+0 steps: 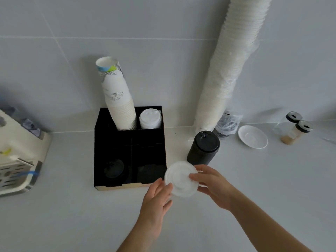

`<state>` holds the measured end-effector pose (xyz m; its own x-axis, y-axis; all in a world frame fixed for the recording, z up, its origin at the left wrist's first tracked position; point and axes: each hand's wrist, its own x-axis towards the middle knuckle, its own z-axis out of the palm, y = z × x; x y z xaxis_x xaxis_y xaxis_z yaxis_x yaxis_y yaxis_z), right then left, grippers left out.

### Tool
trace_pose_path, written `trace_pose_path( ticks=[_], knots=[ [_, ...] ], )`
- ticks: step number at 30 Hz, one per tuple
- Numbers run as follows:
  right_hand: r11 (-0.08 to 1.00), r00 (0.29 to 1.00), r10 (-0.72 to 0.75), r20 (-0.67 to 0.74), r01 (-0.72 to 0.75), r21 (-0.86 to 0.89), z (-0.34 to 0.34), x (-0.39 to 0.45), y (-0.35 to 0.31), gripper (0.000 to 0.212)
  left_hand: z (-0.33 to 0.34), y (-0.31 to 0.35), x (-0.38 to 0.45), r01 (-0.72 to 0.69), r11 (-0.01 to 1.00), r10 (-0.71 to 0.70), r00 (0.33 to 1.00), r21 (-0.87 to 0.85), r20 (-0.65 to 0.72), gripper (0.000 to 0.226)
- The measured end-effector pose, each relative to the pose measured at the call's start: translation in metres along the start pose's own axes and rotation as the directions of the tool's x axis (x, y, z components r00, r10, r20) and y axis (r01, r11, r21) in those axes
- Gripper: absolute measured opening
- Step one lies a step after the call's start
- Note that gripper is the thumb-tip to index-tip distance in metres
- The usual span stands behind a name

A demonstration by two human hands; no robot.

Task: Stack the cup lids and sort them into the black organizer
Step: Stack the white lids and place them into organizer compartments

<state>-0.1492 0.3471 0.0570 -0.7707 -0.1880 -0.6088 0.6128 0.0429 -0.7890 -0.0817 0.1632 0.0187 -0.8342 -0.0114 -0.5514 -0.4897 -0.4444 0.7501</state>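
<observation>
Pale grey counter (72, 215) and tiled wall frame the work. Both hands meet over a white lid (181, 178) held above the counter, just off the front right corner of the black organizer (112, 142). The right hand (212, 184) pinches the lid's right edge, fingertips lying on its top face, while the left hand (157, 195) steadies the left rim with loosely spread fingers, touching it rather than clamping; whether one lid or several nested ones are held cannot be told.

Such a lid looks thin, light and slightly flexible, and probably slick, so the raised rim seems the safest place to grip; squeezing across the middle could bow it.

Just behind the hands stands a stack of black lids (203, 148) on the counter, beside the organizer. Inside the organizer, a stack of white lids (150, 118) fills the back right compartment, paper cups (118, 99) lean out of the back left one, and black lids (114, 170) sit low in the front left. Farther right, a tall column of cups (231, 70) leans on the wall near a saucer (252, 136).
</observation>
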Motion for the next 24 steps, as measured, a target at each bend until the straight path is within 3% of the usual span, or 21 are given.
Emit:
trace_pose_path(
  ticks=[2,7,14,16,20,24],
  knots=[
    [1.000,1.000,-0.024,0.012,0.024,-0.007,0.013,0.001,-0.005,0.030,-0.007,0.005,-0.004,-0.023,0.999,0.024,1.000,-0.025,0.014,0.081],
    [0.995,0.995,-0.085,0.048,0.087,-0.047,0.048,0.011,-0.020,0.031,-0.020,0.026,-0.008,-0.074,0.996,0.073,0.997,-0.053,-0.031,0.061],
    [0.985,0.995,-0.089,0.044,0.095,-0.147,0.079,0.039,-0.032,0.034,-0.038,0.039,0.000,-0.071,0.993,0.062,0.993,-0.091,-0.097,0.069],
    [0.974,0.996,-0.075,0.053,0.084,-0.210,0.086,0.047,-0.036,0.031,-0.039,0.042,0.003,-0.063,0.995,0.055,0.995,-0.083,-0.087,0.062],
    [0.947,0.994,-0.030,0.101,0.060,-0.316,0.097,0.063,-0.047,0.030,-0.040,0.049,0.008,-0.042,0.987,0.025,0.994,-0.154,-0.109,0.026],
    [0.894,0.994,-0.018,0.106,0.063,-0.443,0.110,0.079,-0.056,0.032,-0.043,0.053,0.024,-0.004,0.980,-0.026,0.989,-0.199,-0.145,0.026]
  ],
)
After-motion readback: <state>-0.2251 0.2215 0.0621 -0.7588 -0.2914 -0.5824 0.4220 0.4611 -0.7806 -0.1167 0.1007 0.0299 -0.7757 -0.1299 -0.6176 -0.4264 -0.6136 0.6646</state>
